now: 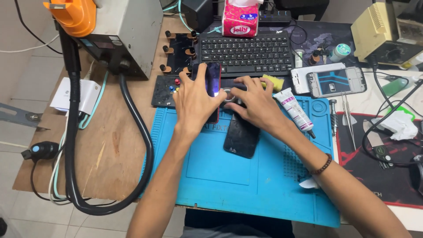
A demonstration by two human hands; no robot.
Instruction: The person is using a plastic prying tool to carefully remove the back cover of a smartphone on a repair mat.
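My left hand (pixel 194 103) grips a dark phone with a red rim (pixel 213 77), held upright on its edge at the back of the blue work mat (pixel 246 176). My right hand (pixel 255 103) rests beside it, fingers on a small round silver object (pixel 228 94) and a dark strip (pixel 235 83) in front of the keyboard. A black phone back cover (pixel 241 137) lies flat on the mat, partly under my right hand.
A white glue tube (pixel 296 109) lies right of my right hand. Behind are a black keyboard (pixel 245 53), a yellow sponge (pixel 273 82), a tissue pack (pixel 240 18) and an opened phone (pixel 337 82). Tweezers (pixel 348 117) lie right; a thick black hose (pixel 141 145) curves left.
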